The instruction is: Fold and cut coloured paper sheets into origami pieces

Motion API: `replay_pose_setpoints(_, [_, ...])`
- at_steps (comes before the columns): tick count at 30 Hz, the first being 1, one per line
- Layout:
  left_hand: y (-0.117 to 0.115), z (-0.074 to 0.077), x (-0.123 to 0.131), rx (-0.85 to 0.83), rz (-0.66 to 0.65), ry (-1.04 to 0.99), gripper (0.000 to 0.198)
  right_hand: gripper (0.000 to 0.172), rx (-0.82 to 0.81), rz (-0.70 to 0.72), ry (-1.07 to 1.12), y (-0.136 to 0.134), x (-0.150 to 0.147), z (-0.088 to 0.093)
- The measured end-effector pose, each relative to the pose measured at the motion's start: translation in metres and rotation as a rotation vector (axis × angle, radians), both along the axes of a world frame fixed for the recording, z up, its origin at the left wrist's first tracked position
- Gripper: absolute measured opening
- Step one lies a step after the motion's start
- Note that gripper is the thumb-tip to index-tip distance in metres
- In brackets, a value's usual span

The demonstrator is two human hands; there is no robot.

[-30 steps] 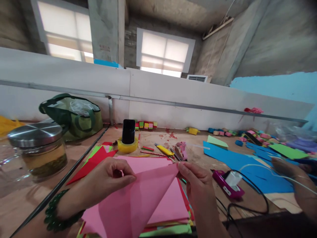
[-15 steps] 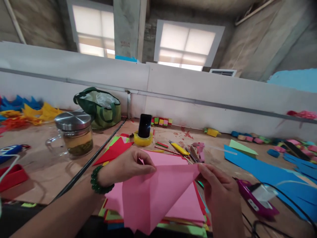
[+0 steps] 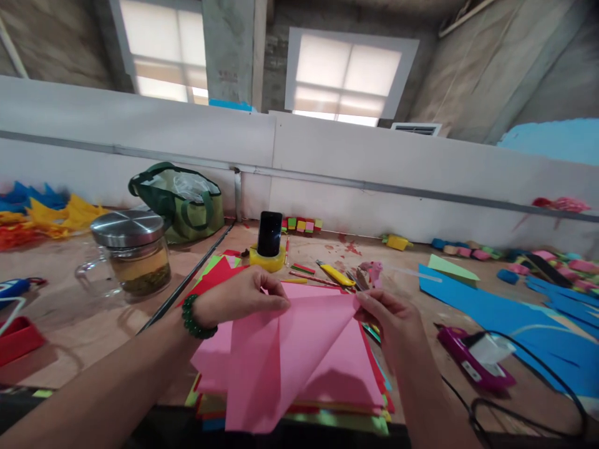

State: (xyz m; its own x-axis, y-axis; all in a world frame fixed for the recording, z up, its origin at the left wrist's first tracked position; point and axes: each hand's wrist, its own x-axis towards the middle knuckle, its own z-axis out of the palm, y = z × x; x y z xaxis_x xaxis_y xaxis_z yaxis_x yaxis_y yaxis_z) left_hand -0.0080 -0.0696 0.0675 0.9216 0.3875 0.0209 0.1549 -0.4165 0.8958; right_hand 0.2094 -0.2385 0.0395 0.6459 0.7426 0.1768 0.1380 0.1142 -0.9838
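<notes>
A sheet of pink paper [image 3: 299, 340] with a crease down it is lifted between my two hands, its lower part hanging toward me. My left hand [image 3: 250, 293], with a green bead bracelet [image 3: 195, 318] on the wrist, pinches the upper edge left of the middle. At the upper right corner, the thumb and fingers of my right hand [image 3: 386, 312] grip the same sheet. Beneath it lies a stack of coloured paper [image 3: 349, 380], pink on top with red, yellow and green edges showing below.
A glass mug of tea [image 3: 140, 265] and a green bag [image 3: 187, 206] stand at left. Behind the stack are a phone [image 3: 270, 234] on a tape roll [image 3: 266, 257] and a yellow cutter [image 3: 337, 274]. A purple power strip [image 3: 475, 358] with cables and blue paper [image 3: 496, 312] lie at right.
My right hand has moved left with its corner of the pink sheet, closer to my left hand. The whole view has shifted slightly.
</notes>
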Motion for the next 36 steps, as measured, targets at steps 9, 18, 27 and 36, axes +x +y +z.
replay_pose_setpoints(9, [0.040, -0.033, 0.052, 0.134, 0.015, 0.268, 0.023, 0.024, -0.509, 0.088, -0.164, 0.038, 0.043, -0.035])
replay_pose_setpoints(18, [0.041, -0.069, 0.069, 0.406, 0.009, 0.426, 0.011, 0.022, -0.821, 0.058, -0.646, 0.043, 0.041, -0.067])
replay_pose_setpoints(27, [0.021, -0.060, 0.069, 0.797, -0.106, 0.339, 0.029, 0.021, -0.796, -0.029, -0.818, 0.038, 0.037, -0.064])
replay_pose_setpoints(36, [0.012, -0.040, 0.104, 1.055, -0.763, 0.259, 0.041, 0.022, -0.803, -0.031, -0.841, 0.037, 0.035, -0.066])
